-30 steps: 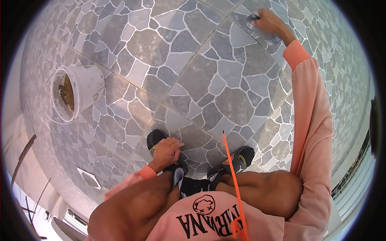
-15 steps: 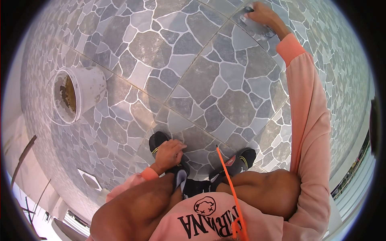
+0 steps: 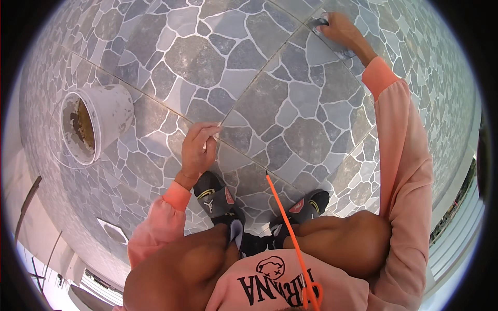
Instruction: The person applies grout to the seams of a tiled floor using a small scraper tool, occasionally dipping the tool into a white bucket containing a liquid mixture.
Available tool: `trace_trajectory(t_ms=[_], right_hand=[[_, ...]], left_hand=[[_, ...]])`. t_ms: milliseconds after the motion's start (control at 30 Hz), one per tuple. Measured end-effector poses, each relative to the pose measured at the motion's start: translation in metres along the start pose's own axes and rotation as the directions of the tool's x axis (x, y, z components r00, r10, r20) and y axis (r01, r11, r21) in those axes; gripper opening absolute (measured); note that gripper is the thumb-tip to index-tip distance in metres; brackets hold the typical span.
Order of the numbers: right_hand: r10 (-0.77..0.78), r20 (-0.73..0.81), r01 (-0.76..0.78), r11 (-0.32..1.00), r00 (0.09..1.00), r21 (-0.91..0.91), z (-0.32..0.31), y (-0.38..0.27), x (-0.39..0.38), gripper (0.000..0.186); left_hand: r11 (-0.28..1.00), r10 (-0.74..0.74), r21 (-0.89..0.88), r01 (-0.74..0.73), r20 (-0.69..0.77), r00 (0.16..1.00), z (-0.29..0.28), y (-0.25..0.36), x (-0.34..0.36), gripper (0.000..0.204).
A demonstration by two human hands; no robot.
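Note:
My right hand [image 3: 342,30] is stretched to the far right and pressed down on the tiled floor. Its fingers are closed over a crumpled grey-and-white cloth [image 3: 317,23], partly hidden beneath them. A dull, smeared patch shows on the tile by that hand. My left hand [image 3: 197,150] hangs in front of my left foot, fingers bent together near a tile joint. Something small and pale shows at its fingertips, too little to name. The floor tiles [image 3: 259,103] have a grey stone pattern with white lines, and thin dark joints run between them.
A white, stained bucket [image 3: 115,111] with brownish contents stands to the left. My sandalled feet, the left one [image 3: 213,194] and the right one [image 3: 311,205], rest on the tiles below. An orange cord [image 3: 287,212] dangles from my clothing. A pale square [image 3: 112,229] lies at the lower left.
My left hand has risen from beside my left foot and moved forward and left, over the tile joint. My right hand stays at the far right with the cloth, nearly unmoved.

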State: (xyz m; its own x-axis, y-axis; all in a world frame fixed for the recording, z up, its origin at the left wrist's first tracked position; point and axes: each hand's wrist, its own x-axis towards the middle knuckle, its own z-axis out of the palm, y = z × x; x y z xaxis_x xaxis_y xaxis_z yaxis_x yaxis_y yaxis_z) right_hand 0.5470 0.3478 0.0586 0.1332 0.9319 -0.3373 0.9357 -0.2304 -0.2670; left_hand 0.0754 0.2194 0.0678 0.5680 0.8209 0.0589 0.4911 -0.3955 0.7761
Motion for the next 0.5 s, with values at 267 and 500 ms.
trace_trajectory(t_ms=[267, 500], right_hand=[[-0.042, -0.017, 0.039, 0.986, 0.999, -0.159, 0.021, -0.044, -0.046, 0.032], [0.21, 0.164, -0.239, 0.955, 0.964, 0.178, 0.029, -0.087, -0.114, 0.035]], left_hand=[[0.862, 0.229, 0.482, -0.153, -0.103, 0.968, -0.032, -0.111, 0.092, 0.047], [0.885, 0.184, 0.45, -0.122, -0.097, 0.978, -0.034, -0.109, 0.095, 0.048]])
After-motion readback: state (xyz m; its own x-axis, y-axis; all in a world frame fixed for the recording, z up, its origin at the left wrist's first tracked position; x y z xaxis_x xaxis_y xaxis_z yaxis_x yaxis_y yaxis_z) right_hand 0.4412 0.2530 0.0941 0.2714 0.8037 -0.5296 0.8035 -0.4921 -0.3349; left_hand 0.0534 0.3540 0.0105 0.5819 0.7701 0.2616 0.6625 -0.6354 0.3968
